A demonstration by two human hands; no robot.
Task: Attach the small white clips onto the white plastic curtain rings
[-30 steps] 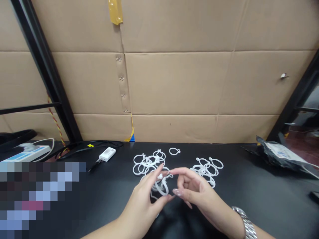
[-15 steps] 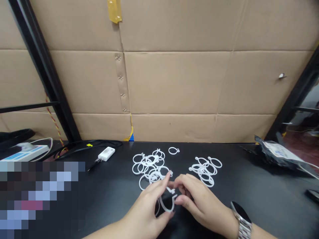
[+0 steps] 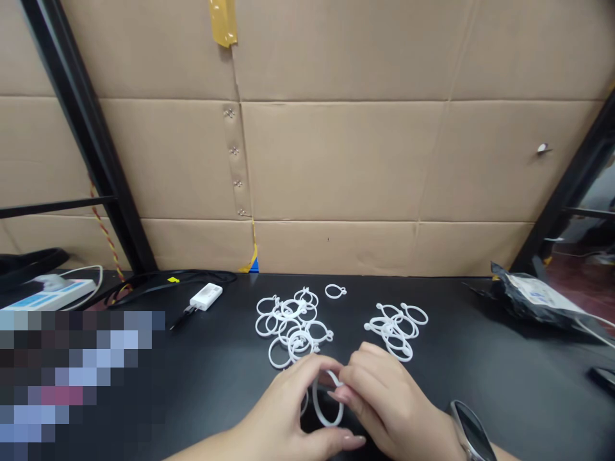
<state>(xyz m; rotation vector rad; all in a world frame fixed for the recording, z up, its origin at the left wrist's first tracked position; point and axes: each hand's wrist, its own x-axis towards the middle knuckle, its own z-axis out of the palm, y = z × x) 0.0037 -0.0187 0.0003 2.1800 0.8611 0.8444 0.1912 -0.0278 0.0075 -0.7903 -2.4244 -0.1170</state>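
My left hand point(image 3: 288, 410) curls round a white plastic ring point(image 3: 328, 422), its fingers at the top and its thumb below. My right hand point(image 3: 387, 397) pinches the same ring at its upper right with thumb and fingertips, which hide the clasp there. Part of another white ring point(image 3: 304, 403) shows beside my left palm; whether it is held or lies on the table I cannot tell. Just beyond my left hand is a pile of white rings point(image 3: 280, 366) with small clasp ends. A smaller pile of similar rings point(image 3: 398, 358) lies beyond my right hand.
A single ring point(image 3: 332, 296) lies at the back of the black table point(image 3: 211, 371). To the left are a white charger point(image 3: 206, 296), dark cables and a power strip point(image 3: 62, 296). A black plastic package point(image 3: 523, 301) rests at the right. Cardboard point(image 3: 336, 160) walls the back.
The ring's ends stood apart at its right side; now my right fingers cover that spot. My left thumb has moved right and down, and my right hand has shifted slightly lower.
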